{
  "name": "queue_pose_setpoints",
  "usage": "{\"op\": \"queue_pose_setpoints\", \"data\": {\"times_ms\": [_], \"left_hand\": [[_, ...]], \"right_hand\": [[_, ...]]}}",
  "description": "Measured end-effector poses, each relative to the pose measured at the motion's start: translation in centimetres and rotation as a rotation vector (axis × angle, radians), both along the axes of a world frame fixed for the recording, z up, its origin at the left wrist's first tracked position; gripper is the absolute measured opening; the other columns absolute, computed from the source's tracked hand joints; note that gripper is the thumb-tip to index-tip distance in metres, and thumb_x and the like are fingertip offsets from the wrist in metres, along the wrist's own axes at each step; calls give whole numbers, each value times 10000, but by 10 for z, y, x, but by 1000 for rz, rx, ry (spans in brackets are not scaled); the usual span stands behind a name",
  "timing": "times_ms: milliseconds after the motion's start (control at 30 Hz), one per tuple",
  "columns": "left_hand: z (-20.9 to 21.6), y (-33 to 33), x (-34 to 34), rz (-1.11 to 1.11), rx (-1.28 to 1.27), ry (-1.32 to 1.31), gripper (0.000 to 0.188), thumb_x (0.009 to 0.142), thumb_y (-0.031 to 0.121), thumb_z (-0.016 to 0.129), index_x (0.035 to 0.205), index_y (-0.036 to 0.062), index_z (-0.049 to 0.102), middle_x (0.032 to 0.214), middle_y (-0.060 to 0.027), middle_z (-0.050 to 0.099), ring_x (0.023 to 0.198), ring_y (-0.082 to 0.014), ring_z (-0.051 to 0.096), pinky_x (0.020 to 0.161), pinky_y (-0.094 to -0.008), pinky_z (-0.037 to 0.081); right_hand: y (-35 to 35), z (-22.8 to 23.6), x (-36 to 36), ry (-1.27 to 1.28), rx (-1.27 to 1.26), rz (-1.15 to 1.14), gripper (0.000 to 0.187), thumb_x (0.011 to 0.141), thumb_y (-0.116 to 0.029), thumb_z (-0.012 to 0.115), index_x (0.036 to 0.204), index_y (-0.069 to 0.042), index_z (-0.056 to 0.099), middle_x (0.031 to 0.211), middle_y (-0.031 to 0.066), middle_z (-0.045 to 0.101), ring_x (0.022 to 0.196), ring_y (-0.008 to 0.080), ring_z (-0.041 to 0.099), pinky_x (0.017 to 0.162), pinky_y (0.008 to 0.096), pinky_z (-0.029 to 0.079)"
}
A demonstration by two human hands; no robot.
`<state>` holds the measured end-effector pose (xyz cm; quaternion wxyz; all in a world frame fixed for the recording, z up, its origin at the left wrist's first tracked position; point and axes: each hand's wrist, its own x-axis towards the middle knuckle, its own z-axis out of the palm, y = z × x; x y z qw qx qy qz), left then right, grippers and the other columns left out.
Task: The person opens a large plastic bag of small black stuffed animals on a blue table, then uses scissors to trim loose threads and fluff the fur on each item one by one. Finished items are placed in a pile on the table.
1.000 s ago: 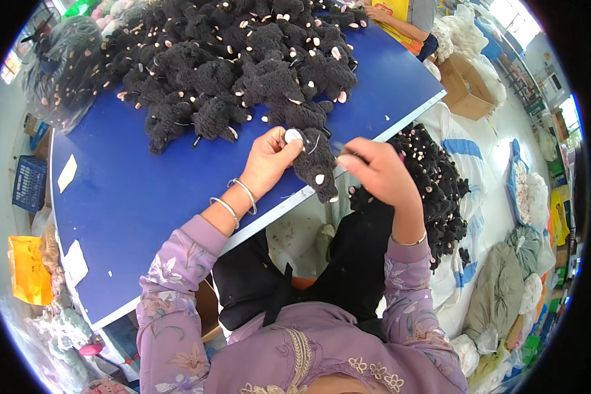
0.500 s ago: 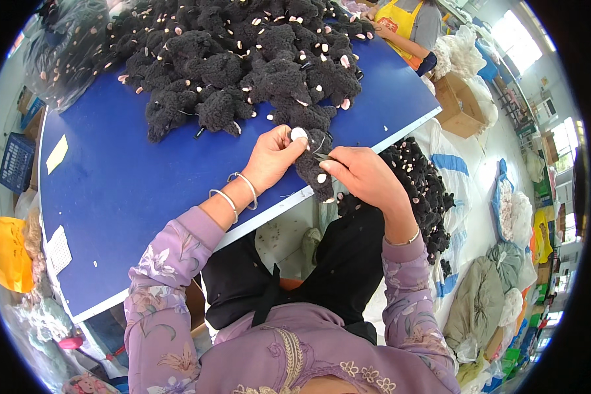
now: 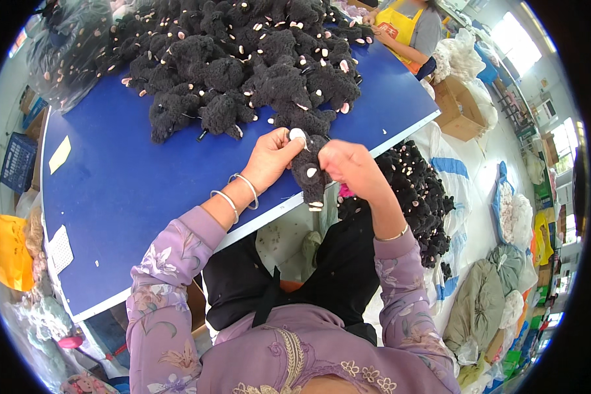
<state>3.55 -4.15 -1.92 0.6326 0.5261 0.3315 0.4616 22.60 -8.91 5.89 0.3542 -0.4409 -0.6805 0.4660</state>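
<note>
My left hand (image 3: 274, 155) is closed on a small black plush toy (image 3: 312, 176), pinching it by a round white part near its top. The toy hangs upright at the table's edge, with pale patches on its body and foot. My right hand (image 3: 349, 167) is a fist against the toy's right side, slightly blurred. From under it pokes the pink end (image 3: 345, 190) of a small tool; the rest of the tool is hidden by the fingers. A short pale thread shows on the toy between my hands.
A big heap of black plush toys (image 3: 220, 65) covers the far part of the blue table (image 3: 151, 190). More black toys (image 3: 417, 197) lie below its right edge. Across the table stands a person in a yellow apron (image 3: 398, 25). A cardboard box (image 3: 454, 108) and stuffed sacks (image 3: 476, 305) are at right.
My right hand has lifted and curled into a fist, and the grey metal tip at the toy no longer shows. A pink end now shows below it. The toy has swung slightly left.
</note>
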Motion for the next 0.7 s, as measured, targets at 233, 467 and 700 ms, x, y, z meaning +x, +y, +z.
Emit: {"op": "queue_pose_setpoints", "data": {"times_ms": [233,467,700], "left_hand": [[2,1,3,28,-4,8,233,936,232,624,775,88,535,670,51,530,567,-28,465,517,-204,382],[1,1,3,12,-10,-1,258,935,236,620,749,82,532,644,42,533,548,-36,469,511,-208,383],[6,-2,7,-31,-13,-26,208,937,189,596,771,70,555,668,45,537,571,-39,458,531,-213,380]], "right_hand": [[-2,-1,-29,-251,314,-308,223,824,-167,718,919,19,638,740,77,605,631,154,568,588,291,452],[14,15,-11,682,-86,-247,132,914,-118,616,844,-7,602,605,-49,444,465,41,347,433,203,253],[41,43,7,-129,126,-340,479,969,-160,482,1398,20,370,687,32,571,651,115,537,649,271,449]]}}
